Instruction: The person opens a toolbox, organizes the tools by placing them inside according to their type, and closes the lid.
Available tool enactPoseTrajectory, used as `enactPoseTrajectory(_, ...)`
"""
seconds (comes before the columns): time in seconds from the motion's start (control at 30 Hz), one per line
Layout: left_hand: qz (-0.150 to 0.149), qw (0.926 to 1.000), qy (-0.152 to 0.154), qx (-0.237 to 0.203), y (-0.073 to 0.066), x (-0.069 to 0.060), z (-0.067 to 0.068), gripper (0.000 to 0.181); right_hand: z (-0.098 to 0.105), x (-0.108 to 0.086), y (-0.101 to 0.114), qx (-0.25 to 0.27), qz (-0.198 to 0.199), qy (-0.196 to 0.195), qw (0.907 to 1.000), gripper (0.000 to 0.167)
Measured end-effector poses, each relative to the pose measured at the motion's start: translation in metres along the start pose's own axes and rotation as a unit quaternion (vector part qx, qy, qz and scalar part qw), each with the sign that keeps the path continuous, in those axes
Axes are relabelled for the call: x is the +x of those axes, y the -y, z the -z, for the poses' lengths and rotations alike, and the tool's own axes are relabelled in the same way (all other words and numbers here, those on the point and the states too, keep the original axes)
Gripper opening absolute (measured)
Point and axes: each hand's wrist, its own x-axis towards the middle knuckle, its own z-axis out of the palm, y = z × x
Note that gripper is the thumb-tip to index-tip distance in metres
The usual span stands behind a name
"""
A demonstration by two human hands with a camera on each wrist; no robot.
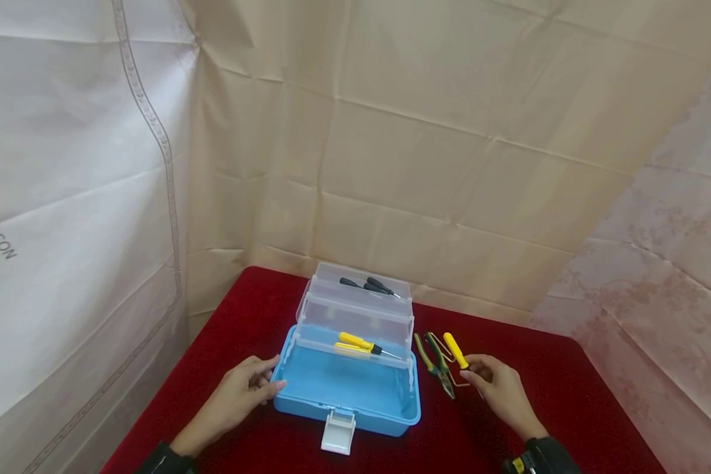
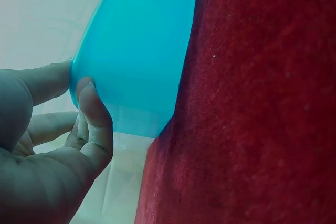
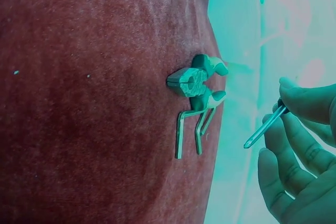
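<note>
A blue toolbox (image 1: 343, 375) stands on the red cloth, its clear tiered trays (image 1: 355, 309) folded up and back. My left hand (image 1: 243, 395) grips the box's left rim; the left wrist view shows the thumb and fingers pinching the blue wall (image 2: 142, 51). In my right hand (image 1: 498, 388) is a yellow-handled screwdriver (image 1: 455, 350), pinched near the base of its handle. Its metal shaft (image 3: 262, 132) shows in the right wrist view. Two yellow screwdrivers (image 1: 355, 342) lie in the lowest tray, and several black-handled ones (image 1: 379, 286) lie in the top tray.
Pliers (image 1: 438, 368) with green handles lie between the box and my right hand. L-shaped hex keys (image 3: 181, 135) lie beside them. The white latch (image 1: 338, 432) hangs down at the box's front. Cloth sheets (image 1: 421, 164) hang behind the table and at both sides.
</note>
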Motion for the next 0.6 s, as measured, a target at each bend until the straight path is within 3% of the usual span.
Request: enactPoseTrajectory(0.6, 0.01, 0.9999, -0.009, 0.004, 0.0004, 0.0014, -0.0017, 0.058, -0.001, 0.0015, 0.0088, -0.008, 0.008, -0.012, 0.9999, 0.027)
